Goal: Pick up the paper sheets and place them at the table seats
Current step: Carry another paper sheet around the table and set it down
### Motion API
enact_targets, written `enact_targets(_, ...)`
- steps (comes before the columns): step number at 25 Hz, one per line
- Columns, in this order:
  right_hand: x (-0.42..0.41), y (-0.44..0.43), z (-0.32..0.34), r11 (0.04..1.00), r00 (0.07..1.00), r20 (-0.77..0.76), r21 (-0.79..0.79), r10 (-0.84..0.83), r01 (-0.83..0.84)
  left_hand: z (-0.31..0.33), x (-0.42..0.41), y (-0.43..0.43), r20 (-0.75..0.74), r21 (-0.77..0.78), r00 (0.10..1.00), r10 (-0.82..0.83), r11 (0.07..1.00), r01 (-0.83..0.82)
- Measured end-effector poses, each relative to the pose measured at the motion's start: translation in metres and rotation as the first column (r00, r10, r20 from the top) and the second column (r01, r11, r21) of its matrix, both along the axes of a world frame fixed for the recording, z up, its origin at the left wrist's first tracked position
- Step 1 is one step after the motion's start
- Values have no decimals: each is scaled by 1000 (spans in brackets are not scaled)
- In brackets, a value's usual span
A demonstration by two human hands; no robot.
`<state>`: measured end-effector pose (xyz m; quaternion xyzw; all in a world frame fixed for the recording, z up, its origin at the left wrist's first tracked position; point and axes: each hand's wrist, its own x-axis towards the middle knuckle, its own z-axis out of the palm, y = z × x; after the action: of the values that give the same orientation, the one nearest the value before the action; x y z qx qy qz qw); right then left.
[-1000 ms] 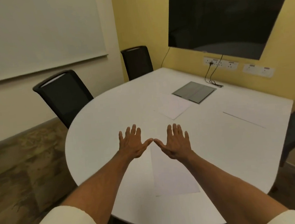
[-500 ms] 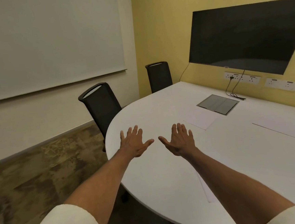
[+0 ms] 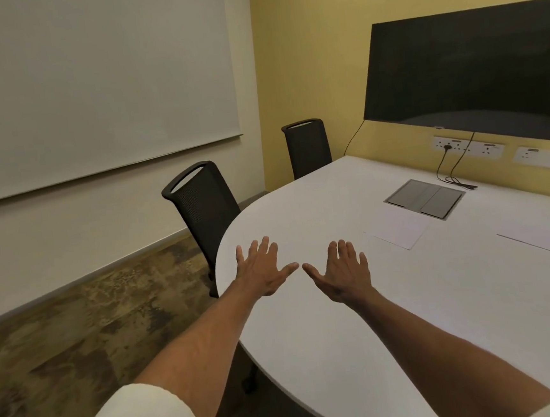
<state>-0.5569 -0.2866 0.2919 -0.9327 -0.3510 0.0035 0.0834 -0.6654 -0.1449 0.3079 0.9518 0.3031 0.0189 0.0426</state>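
Note:
My left hand (image 3: 261,270) and my right hand (image 3: 345,275) are stretched out flat over the white table (image 3: 300,212), palms down, fingers spread, thumbs almost meeting. Neither holds anything. One white paper sheet (image 3: 398,229) lies on the table beyond my right hand, beside the grey floor-box lid. A second paper sheet (image 3: 545,238) lies at the right edge of the view. Both sheets are well out of reach of my fingers.
Two black mesh chairs stand at the table's left side, the near chair (image 3: 202,208) and the far chair (image 3: 308,147). A grey cable box lid (image 3: 424,198) is set into the tabletop. A dark wall screen (image 3: 468,71), sockets and a whiteboard (image 3: 90,84) line the walls.
The view has swung left and up: the table has shifted right in frame, the sheet that lay under my arms has left the view, and my hands stay spread and empty.

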Motion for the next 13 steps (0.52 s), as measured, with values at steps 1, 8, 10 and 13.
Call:
enact_targets(1,7,6,-2,1000,1000,2,-1,-12,12,-3,10,6,-3,-1,1000,-19,1000,19)
enact_targets(8,95,48,-18,988,988,-13,0,-155,155,-20,114,65,-31,37,986,-164,986,165)
enact_targets(10,120,58,-19,981,981,-17,-1,-195,195,-23,147,76,-37,33,980,-195,980,196)
enact_targets(13,153,70,-19,969,968,-32,8,-247,248,-24,191,86,-45,30,964,-261,964,263)
